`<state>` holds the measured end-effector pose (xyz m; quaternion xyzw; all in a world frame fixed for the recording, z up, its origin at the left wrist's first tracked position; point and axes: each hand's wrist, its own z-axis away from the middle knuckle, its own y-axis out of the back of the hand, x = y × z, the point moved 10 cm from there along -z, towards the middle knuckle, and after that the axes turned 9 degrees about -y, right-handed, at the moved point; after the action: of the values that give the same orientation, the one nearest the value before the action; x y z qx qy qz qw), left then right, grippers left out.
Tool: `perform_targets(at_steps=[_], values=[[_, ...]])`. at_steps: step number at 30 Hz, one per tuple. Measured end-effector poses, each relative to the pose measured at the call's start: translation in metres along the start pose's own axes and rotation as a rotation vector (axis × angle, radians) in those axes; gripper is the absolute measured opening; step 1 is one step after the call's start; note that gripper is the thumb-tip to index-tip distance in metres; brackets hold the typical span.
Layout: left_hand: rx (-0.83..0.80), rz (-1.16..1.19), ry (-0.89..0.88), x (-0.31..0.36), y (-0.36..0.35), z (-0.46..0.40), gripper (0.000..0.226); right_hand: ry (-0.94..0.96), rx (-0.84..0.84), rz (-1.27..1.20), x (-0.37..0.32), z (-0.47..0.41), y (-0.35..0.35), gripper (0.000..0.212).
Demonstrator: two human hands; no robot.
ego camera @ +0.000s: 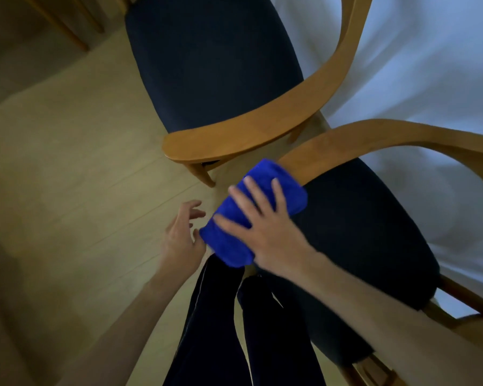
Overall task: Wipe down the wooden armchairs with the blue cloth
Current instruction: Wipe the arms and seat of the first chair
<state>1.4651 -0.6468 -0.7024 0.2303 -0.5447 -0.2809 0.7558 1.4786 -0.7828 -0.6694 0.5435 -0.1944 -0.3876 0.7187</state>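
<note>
The right hand (265, 227) is lying flat on the blue cloth (251, 210), fingers spread wide and straight, pressing the cloth down onto the front end of the near armchair's armrest (346, 147). The cloth is folded into a thick pad and is covering the armrest tip, with its lower end hanging past the wood, just above the person's dark trouser legs (251, 330). The left hand (180, 235) is hovering just beside the cloth's lower left edge, fingers loosely curled and parted, holding nothing; whether the thumb is touching the cloth cannot be told. The near armchair's dark seat cushion (354, 232) is lying directly right of the cloth. A second armchair (212, 68) is standing beyond it, with a dark seat and its own wooden armrest (234, 137) running close alongside the near one, the two apart. Both chairs are standing on a pale wood floor (76, 176), with white fabric (418, 65) lying behind them at the right. No containers are showing in the view
</note>
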Motion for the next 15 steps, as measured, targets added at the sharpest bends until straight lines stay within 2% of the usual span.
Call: perform_targets(at_steps=[2, 6, 9, 15], values=[[0.018, -0.01, 0.028, -0.012, 0.009, 0.009, 0.06, 0.107, -0.094, 0.089, -0.031, -0.002, -0.012, 0.087], [0.083, -0.035, 0.107, -0.033, 0.025, 0.025, 0.052, 0.235, -0.078, 0.164, -0.028, -0.015, -0.005, 0.071], [0.079, -0.02, 0.117, -0.033, 0.025, 0.028, 0.047, 0.29, -0.057, 0.142, -0.003, -0.026, 0.008, 0.083], [0.104, 0.03, 0.085, -0.013, 0.021, 0.016, 0.044, 0.106, -0.046, 0.019, 0.095, -0.038, 0.032, 0.099]])
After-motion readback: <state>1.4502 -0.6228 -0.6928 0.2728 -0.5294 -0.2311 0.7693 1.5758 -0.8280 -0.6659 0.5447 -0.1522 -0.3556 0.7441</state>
